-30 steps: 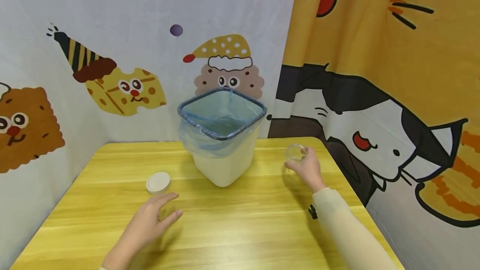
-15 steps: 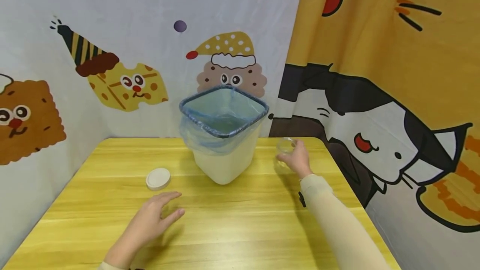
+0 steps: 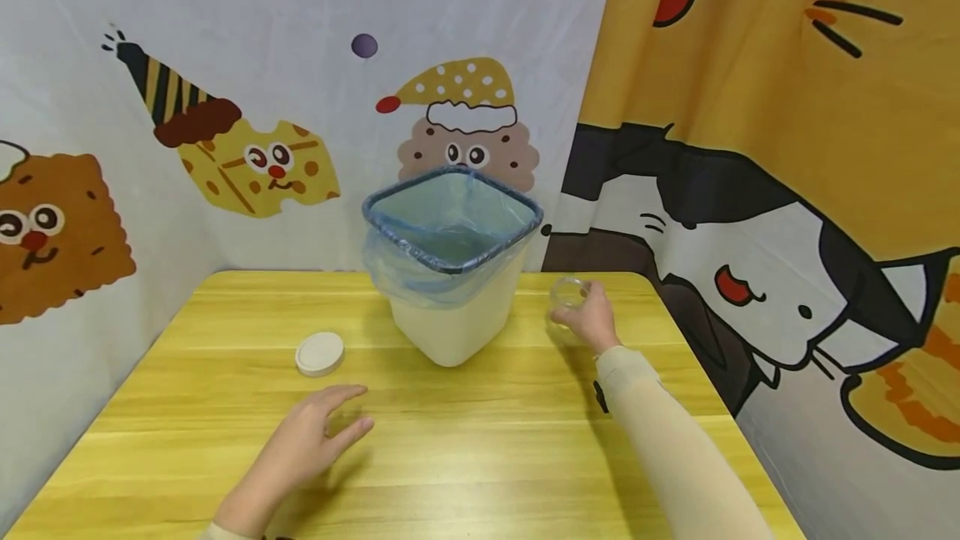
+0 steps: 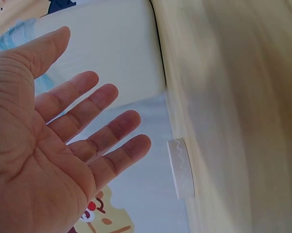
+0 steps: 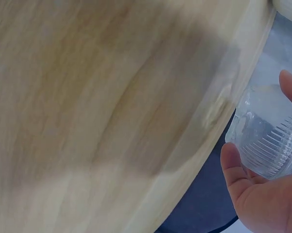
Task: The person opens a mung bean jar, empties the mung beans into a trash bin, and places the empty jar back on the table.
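My right hand (image 3: 592,319) grips a clear ribbed jar (image 3: 567,293) between thumb and fingers, right of the bin. In the right wrist view, this transparent jar (image 5: 267,136) is beside the tabletop; whether it touches the wood I cannot tell. My left hand (image 3: 303,440) is held over the table's front left with fingers apart, holding nothing; its palm shows in the left wrist view. Beyond its fingertips a round white lid (image 3: 320,353) lies flat on the table, seen edge-on as a white disc (image 4: 180,168) from the left wrist.
A cream-white bin (image 3: 461,323) with a blue plastic liner (image 3: 420,277) folded over its dark rim stands at the table's back middle. The yellow wood-grain table (image 3: 450,457) ends at cartoon-printed curtains (image 3: 285,7) behind and to the right.
My right hand has carried the jar a little to the left, closer to the bin. The left hand keeps almost the same pose, and the lid stays where it lay. The head view has shifted slightly.
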Demonstrator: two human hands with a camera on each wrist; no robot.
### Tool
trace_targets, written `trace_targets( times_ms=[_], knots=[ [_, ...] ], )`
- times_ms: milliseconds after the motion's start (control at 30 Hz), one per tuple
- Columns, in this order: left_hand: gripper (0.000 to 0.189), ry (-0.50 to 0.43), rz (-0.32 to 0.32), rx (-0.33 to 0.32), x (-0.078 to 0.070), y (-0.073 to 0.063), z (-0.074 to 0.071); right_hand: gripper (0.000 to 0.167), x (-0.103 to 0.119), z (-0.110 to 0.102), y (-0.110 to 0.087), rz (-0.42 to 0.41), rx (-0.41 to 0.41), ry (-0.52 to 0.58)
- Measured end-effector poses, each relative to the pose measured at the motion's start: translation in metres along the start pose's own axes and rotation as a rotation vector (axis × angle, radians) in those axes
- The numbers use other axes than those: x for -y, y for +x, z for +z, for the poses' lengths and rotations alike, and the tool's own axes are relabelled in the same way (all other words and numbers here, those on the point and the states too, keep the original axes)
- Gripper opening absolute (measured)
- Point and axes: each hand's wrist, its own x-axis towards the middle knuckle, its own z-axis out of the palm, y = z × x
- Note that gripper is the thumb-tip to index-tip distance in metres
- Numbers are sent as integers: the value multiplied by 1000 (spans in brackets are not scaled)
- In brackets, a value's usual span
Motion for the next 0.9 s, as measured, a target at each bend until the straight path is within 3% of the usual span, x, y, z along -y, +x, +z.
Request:
trace_targets(
  times_ms=[467,900],
  knots=[
    [51,-24,-35,30,-3,-1,3,106,-8,9,-5,22,2,-13],
    [52,-41,-80,66,-1,-6,2,104,-6,17,6,29,-7,-30]
  ],
)
